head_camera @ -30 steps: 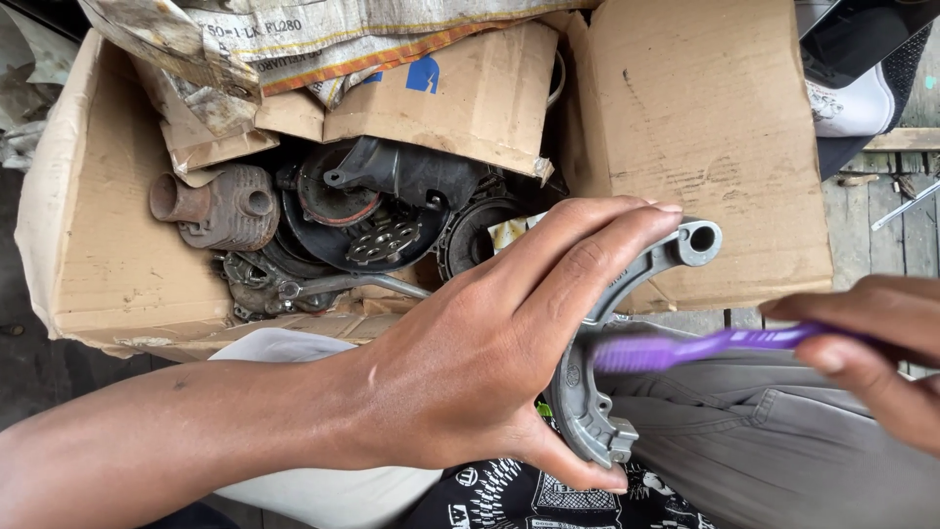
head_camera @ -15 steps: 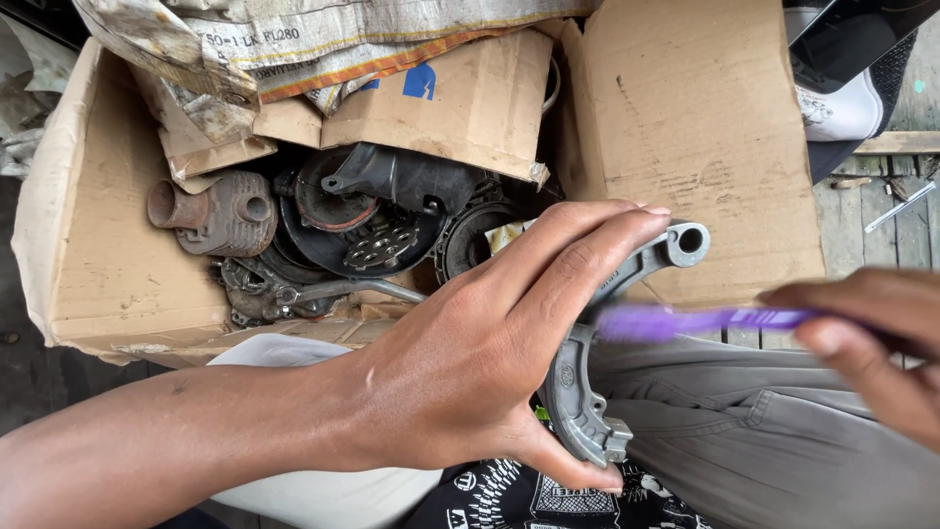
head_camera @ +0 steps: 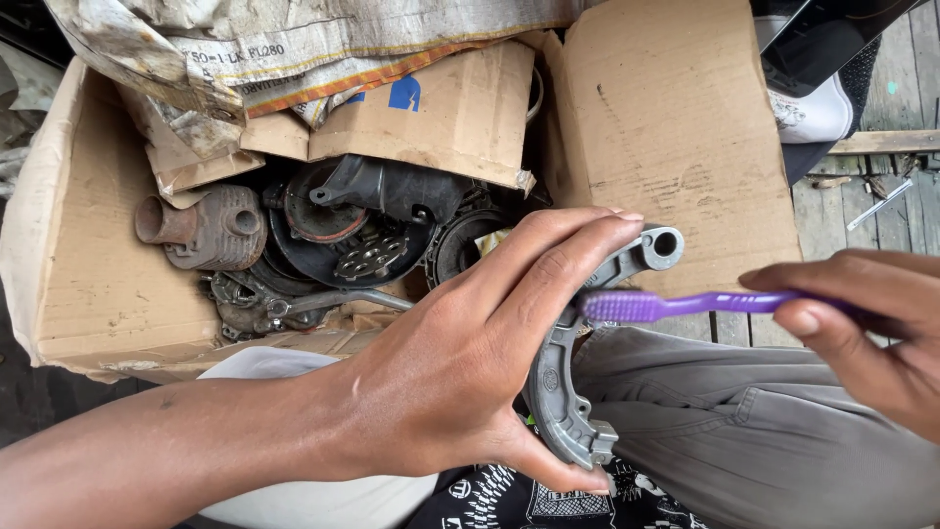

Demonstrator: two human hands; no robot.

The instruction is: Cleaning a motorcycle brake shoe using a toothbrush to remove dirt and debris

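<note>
1. The left hand (head_camera: 460, 382) is closed around a curved grey brake shoe (head_camera: 563, 392), fingers (head_camera: 548, 264) wrapped over its outer arc, thumb under the lower end.
2. The right hand (head_camera: 871, 323) pinches a purple toothbrush (head_camera: 676, 306), its bristles touching the shoe just below the eyelet end.
3. The shoe sits over the lap, just in front of the cardboard box (head_camera: 88, 274) of greasy engine parts (one finned cylinder (head_camera: 211, 227) among them).
4. Risk: hard brushing could twist the shoe out of the grip and into the box.
</note>
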